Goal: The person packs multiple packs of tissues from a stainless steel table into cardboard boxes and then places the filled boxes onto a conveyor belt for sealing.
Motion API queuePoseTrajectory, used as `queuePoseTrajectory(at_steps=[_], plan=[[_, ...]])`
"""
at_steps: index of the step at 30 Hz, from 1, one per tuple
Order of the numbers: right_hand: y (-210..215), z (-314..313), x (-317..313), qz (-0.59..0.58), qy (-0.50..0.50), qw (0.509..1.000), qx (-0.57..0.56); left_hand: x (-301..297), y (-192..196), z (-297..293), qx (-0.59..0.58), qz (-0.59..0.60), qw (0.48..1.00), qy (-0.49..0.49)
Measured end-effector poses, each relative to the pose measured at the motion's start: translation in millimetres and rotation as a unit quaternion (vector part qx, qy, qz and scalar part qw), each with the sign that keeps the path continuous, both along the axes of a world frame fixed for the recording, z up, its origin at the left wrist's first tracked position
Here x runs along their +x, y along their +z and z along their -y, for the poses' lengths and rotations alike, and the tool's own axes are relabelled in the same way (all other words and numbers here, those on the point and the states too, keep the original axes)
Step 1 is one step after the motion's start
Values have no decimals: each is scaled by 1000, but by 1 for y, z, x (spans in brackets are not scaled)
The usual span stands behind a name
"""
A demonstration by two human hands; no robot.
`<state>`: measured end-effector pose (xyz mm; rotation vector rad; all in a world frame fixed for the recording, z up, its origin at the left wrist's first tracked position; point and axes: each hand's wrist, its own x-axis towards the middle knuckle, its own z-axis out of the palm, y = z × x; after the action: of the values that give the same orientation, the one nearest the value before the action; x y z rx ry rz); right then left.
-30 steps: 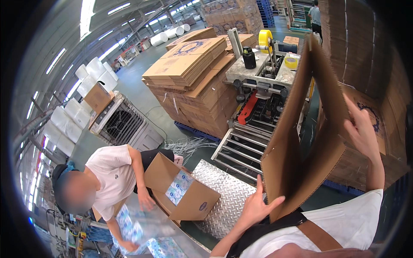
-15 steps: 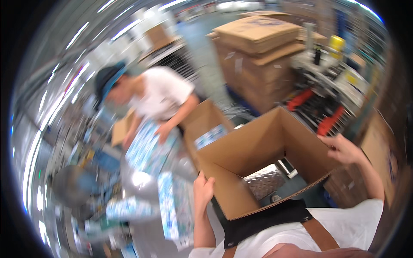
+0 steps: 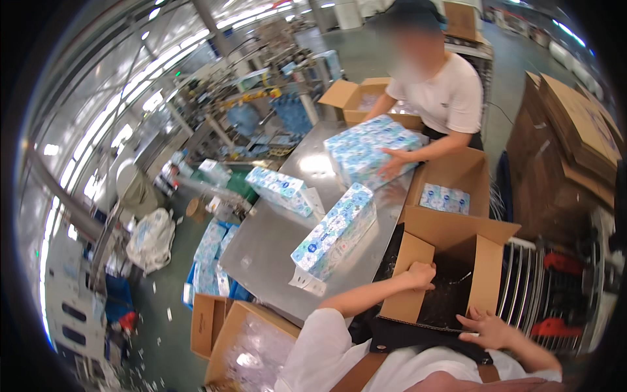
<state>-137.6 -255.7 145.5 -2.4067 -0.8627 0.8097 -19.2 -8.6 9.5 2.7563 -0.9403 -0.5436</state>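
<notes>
An open cardboard box (image 3: pixel 484 274) stands right in front of me, its upper flaps raised and its inside dark. My left hand (image 3: pixel 421 276) has its fingers curled over the edge of the box's left side. At the near right corner, my right hand (image 3: pixel 488 328) touches the cardboard with fingers spread. To the left, on a metal table (image 3: pixel 268 255), lie two long blue-and-white printed packs, one near (image 3: pixel 336 232) and one farther off (image 3: pixel 281 189). Whether the box has a bottom in place I cannot tell.
Across the table a co-worker (image 3: pixel 450 98) handles a large blue-and-white bundle (image 3: pixel 369 149). Another open box (image 3: pixel 480 179) holding packs adjoins mine. A roller conveyor (image 3: pixel 522 274) runs at right, beside stacked cardboard (image 3: pixel 555 150). A box with clear plastic (image 3: pixel 255 346) stands lower left.
My view has swung left, showing more of the table. My left hand has moved from the box's outer left corner to its left side's edge; my right hand has loosened and spread its fingers.
</notes>
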Motion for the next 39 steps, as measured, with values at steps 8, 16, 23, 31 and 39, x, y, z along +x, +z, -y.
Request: queuePoseTrajectory(at_steps=[8, 16, 23, 31, 39], plan=[[-94, -33, 98, 388, -58, 916, 82, 106, 116, -12, -251, 479, 839, 53], [-74, -39, 97, 409, -231, 876, -115, -11, 2, -49, -142, 377, 912, 74], [-174, 166, 122, 400, -347, 846, -57, -9, -94, -34, -344, 85, 763, 541], [-172, 222, 93, 337, -464, 816, -72, -38, -47, 29, -570, -205, 735, 304], [-107, 14, 84, 171, -193, 925, 278, -63, 97, 134, -517, -31, 836, 183]])
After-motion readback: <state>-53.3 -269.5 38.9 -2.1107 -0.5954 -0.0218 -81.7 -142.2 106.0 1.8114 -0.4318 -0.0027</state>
